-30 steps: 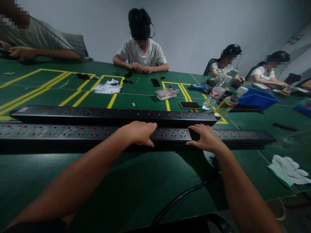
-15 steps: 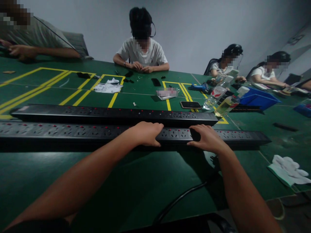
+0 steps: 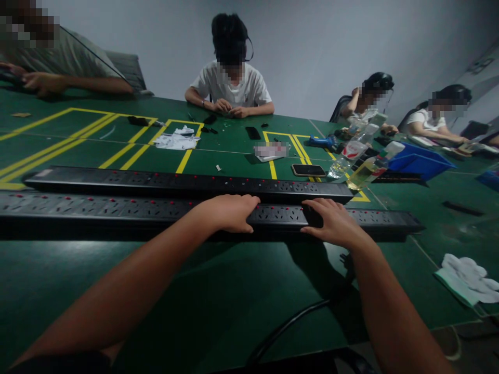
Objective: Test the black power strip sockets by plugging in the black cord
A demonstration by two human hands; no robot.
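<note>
Probably stiff and weighty, the near power strip (image 3: pixel 278 213) suits edge-to-edge holds: the left hand (image 3: pixel 232 212) and, at its three o'clock, the right hand (image 3: pixel 334 221) clasp it, wide-spread.

2 bare arms (image 3: pixel 148 270) stretched fwd; L hand (image 3: pixel 230 213) & R hand (image 3: pixel 335 221) apart, palm-dn, fingers & thumbs curved.

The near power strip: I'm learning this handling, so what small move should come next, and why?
Perhaps shift the left hand farther left along the near power strip. It sits fairly close to the right hand, while a long stretch of the strip reaches left, out past the picture edge, so a wider spread would probably steady it better.
</note>
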